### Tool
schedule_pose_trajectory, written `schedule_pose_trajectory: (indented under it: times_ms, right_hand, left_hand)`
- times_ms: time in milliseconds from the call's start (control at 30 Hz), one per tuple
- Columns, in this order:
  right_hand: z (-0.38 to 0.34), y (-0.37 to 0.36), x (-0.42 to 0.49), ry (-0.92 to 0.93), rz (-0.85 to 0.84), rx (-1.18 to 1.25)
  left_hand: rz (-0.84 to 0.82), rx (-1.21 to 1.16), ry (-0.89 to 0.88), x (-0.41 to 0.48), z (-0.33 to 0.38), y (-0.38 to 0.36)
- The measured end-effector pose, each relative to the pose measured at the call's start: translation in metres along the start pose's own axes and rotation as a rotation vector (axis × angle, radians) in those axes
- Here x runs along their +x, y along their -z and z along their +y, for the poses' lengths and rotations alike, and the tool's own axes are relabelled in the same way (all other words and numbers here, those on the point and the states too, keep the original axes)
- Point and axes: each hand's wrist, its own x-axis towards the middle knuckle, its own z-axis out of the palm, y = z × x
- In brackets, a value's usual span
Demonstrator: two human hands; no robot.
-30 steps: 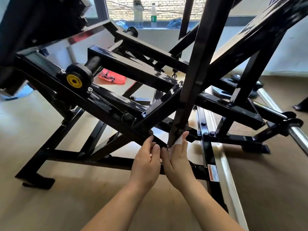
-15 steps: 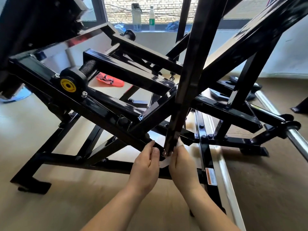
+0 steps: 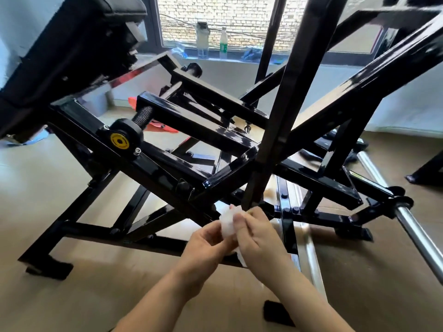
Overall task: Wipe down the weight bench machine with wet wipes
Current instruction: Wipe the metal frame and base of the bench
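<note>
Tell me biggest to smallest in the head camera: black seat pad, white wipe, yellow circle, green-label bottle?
1. black seat pad, by far.
2. white wipe, though partly hidden.
3. yellow circle and green-label bottle: they look about alike. The bottle stands far off at the window, so I won't rank them.

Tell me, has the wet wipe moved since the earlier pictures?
Yes. The wet wipe has come off the lower end of the steep black bar, down and toward the person.

Head camera looks forward and down, close under the black frame.
</note>
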Motion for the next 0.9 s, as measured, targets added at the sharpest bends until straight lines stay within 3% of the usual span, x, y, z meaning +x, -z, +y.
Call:
schedule_pose_trajectory:
  times_ms: [67, 133, 233, 300, 400, 500, 567, 633, 733, 900]
  right_hand:
    - [-0.018, 0.003, 0.005, -0.026, -0.054, 0.053]
    - [-0.035, 0.008, 0.008, 0.044, 0.005, 0.013]
    - [-0.053, 0.025, 0.017, 0.449, 0.332, -0.306]
    - [-0.066, 0.037, 0.029, 0.672, 0.455, -0.566]
    - [-0.089, 0.048, 0.051, 0.662, 0.53, -0.736]
    - [-0.094, 0.052, 0.071, 0.582, 0.572, -0.829]
    - [-0.087, 0.056, 0.081, 0.584, 0.587, -0.918]
    - [-0.077, 0.06, 0.087, 0.607, 0.607, -1.03]
    - [-0.066, 0.066, 0.092, 0.666, 0.627, -1.157]
    - [-0.059, 0.069, 0.099, 0.685, 0.637, -1.256]
  left_hand:
    - [0.046, -0.025, 0.003, -0.005, 0.005, 0.008]
    - [0.14, -0.041, 0.055, -0.009, 0.011, 0.023]
    - [0.318, -0.024, 0.198, -0.008, 0.029, 0.06]
    - [0.465, 0.064, 0.197, 0.0, 0.046, 0.082]
    - [0.623, 0.356, 0.007, 0.019, 0.08, 0.087]
    - [0.658, 0.922, -0.256, 0.044, 0.102, 0.07]
    - [0.707, 1.143, -0.453, 0.064, 0.1, 0.059]
    - [0.552, 1.202, -0.535, 0.08, 0.079, 0.043]
    - [0.12, 1.057, -0.268, 0.086, 0.036, 0.022]
    - [0.039, 0.907, -0.204, 0.084, 0.011, 0.032]
